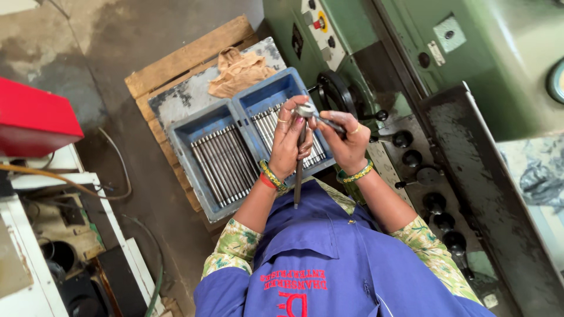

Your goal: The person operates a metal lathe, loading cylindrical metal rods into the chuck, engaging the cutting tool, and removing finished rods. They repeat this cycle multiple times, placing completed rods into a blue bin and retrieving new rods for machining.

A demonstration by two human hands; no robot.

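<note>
Hands at work over two blue trays (200, 132) of metal rods: our left hand (289, 144) grips a long rod (299, 170) upright, right hand (346, 144) fingers clamped on its flared head.

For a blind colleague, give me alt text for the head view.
Left hand and right hand hold a metal rod above two blue trays of rods, beside a green machine.

A machine workshop floor.
Beside the green machine (376, 53) with black knobs, blue trays (235, 135) of steel rods sit on a wooden pallet (176, 64).
</note>
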